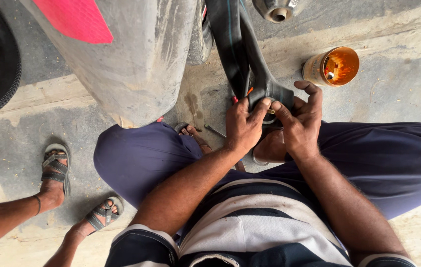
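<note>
A black rubber inner tube [237, 47] hangs down from the top of the head view and folds at its lower end. My left hand [242, 126] grips that fold from the left, thumb pressed on top. From the right, my right hand [302, 123] pinches the same fold, its fingertips meeting the left thumb over a small round patch-like spot [270, 117]. Both hands work above my knees, which are covered in dark blue trousers [136, 158]. A bit of orange shows beside the tube near my left fingers.
An open round tin [331, 66] with orange inside stands on the concrete to the upper right. A grey mudguard-like body [136, 59] and a bicycle tyre [3, 74] lie to the left. Another person's sandalled feet [55, 170] stand at lower left. A thin metal tool [214, 130] lies by my foot.
</note>
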